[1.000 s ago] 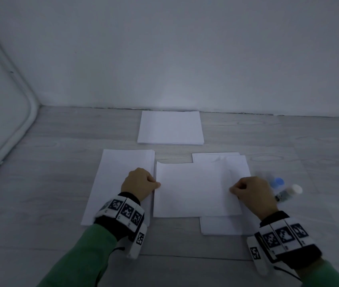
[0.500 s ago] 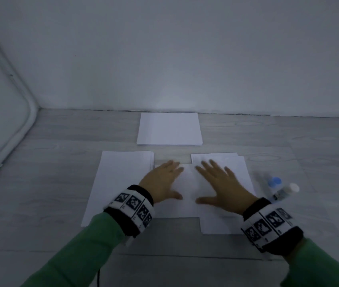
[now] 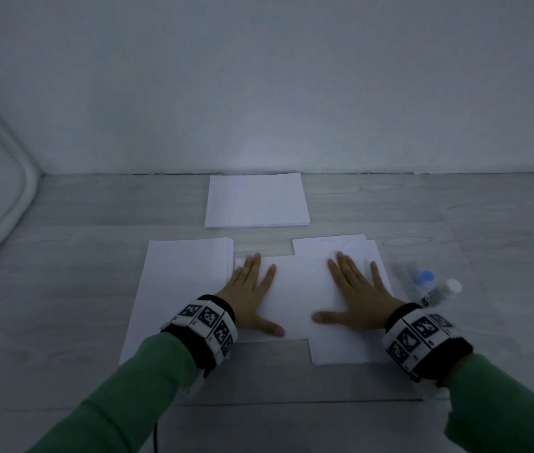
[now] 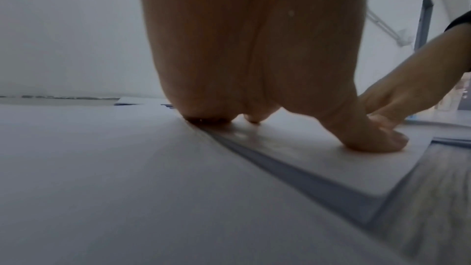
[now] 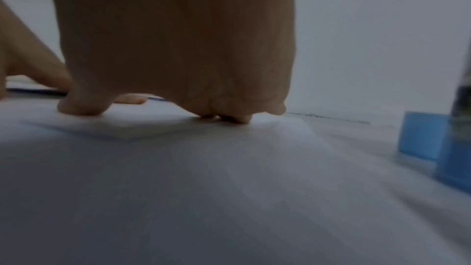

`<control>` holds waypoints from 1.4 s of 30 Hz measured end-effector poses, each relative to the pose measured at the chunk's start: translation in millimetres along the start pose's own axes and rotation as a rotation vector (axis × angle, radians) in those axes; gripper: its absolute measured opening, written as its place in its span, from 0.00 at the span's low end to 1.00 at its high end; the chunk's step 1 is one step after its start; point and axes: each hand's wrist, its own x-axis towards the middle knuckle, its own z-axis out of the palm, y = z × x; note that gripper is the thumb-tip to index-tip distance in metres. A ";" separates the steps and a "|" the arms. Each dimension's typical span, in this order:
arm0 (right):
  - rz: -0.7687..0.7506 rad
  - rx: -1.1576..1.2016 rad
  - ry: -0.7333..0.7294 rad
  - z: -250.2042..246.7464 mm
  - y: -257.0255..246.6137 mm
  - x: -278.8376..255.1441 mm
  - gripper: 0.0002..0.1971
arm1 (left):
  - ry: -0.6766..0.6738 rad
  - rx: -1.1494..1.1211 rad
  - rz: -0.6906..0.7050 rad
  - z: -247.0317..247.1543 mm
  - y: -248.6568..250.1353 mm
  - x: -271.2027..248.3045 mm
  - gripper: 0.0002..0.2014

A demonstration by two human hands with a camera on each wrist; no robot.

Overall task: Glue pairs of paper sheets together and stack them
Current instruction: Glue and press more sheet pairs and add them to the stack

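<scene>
A white paper sheet (image 3: 295,289) is pressed flat on the grey floor, just nearer than the far paper stack (image 3: 255,201), by the left hand (image 3: 252,295) and right hand (image 3: 357,299), fingers spread and straight. It is judged light, limp and easily creased, best lifted at two edges. Any glue beneath it is hidden, and the blue-capped bottle (image 3: 424,279) right of the sheet is blurred.

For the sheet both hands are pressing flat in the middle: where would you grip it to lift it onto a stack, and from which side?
Probably the near edge of the pressed sheet, approached from the person's side. That stretch lies over bare floor, between the left pile and right pile, so fingers could slide under it alone. Its side edges overlap the piles. The left hand and right hand lie flat on it.
</scene>
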 end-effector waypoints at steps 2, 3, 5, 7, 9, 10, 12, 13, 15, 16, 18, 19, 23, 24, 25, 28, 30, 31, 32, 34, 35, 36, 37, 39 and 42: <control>0.018 0.048 -0.005 -1.3 -3.6 -0.5 0.59 | -0.004 0.004 -0.005 -0.9 1.3 -0.5 0.61; 0.030 0.099 0.010 -3.0 -5.3 -2.5 0.59 | -0.004 0.006 -0.006 -1.1 1.9 -0.4 0.61; 0.060 0.237 0.158 -6.8 -7.8 -9.3 0.53 | -0.005 0.000 -0.008 -2.1 2.5 -0.6 0.61; 0.108 0.362 0.492 -9.0 -7.5 -17.0 0.40 | -0.005 -0.006 -0.008 -2.2 3.0 -0.9 0.61; 0.224 0.560 0.689 -10.9 -5.0 -23.9 0.25 | -0.007 -0.006 -0.008 -1.7 3.0 -1.1 0.61; 0.280 0.684 0.654 -11.3 -2.9 -26.6 0.22 | -0.006 -0.010 -0.009 -1.1 2.9 -1.2 0.61; 0.376 0.912 0.485 -10.3 0.4 -29.2 0.20 | -0.004 -0.020 -0.012 -0.4 2.7 -1.6 0.61; 0.416 1.024 0.421 -9.7 2.3 -28.4 0.20 | -0.002 -0.021 -0.013 -0.4 2.9 -1.6 0.61; 0.461 1.201 0.351 -10.2 4.6 -26.6 0.19 | 0.001 -0.021 -0.015 -0.8 3.1 -1.8 0.61; 0.456 1.269 0.331 -11.3 3.1 -27.2 0.16 | 0.001 -0.022 -0.015 -0.9 2.9 -1.8 0.61; 0.451 1.364 0.282 -14.0 0.9 -27.1 0.01 | 0.006 -0.027 -0.012 -0.6 2.3 -1.7 0.61; 0.446 1.368 0.270 -13.8 1.6 -26.1 0.09 | 0.009 -0.032 -0.010 -0.3 1.9 -1.4 0.61; 0.382 1.206 0.307 -17.1 -4.5 -31.4 0.09 | 0.018 -0.053 -0.006 0.1 1.8 -0.9 0.61; 0.341 1.120 0.338 -17.9 -7.1 -33.6 0.07 | 0.017 -0.063 -0.007 -0.2 2.3 -1.1 0.61; 0.304 1.032 0.361 -19.6 -9.8 -35.7 0.06 | 0.016 -0.078 -0.010 -0.9 3.0 -1.7 0.61; 0.210 0.950 0.457 -35.5 -14.8 -44.0 0.03 | 0.051 -0.186 -0.036 -8.2 6.9 -6.2 0.59; 0.166 0.985 0.503 -54.2 -12.7 -48.6 0.04 | 0.176 -0.365 -0.071 -17.9 8.5 -10.8 0.57; 0.140 1.040 0.519 -64.3 -10.2 -49.6 0.04 | 0.269 -0.497 -0.100 -24.7 8.5 -13.5 0.56; 0.110 1.111 0.529 -75.6 -9.3 -50.7 0.03 | 0.365 -0.646 -0.135 -32.4 6.8 -15.8 0.56; 0.057 1.237 0.536 -94.7 -6.5 -47.2 0.03 | 0.530 -0.950 -0.192 -49.7 -1.0 -19.2 0.55; 0.045 1.281 0.538 -102.5 -4.7 -41.7 0.03 | 0.594 -1.069 -0.219 -58.8 -6.8 -19.4 0.55; 0.045 1.326 0.539 -109.2 -3.8 -34.1 0.04 | 0.641 -1.155 -0.249 -67.4 -14.4 -19.0 0.53; 0.047 1.372 0.537 -114.7 -2.8 -24.1 0.04 | 0.677 -1.227 -0.271 -76.5 -23.3 -17.6 0.51; 0.052 1.457 0.515 -122.3 -3.1 0.7 0.05 | 0.729 -1.346 -0.271 -93.5 -42.3 -13.2 0.38; 0.107 1.546 0.477 -127.7 -7.6 47.4 0.05 | 0.789 -1.308 -0.296 -113.9 -71.6 2.3 0.19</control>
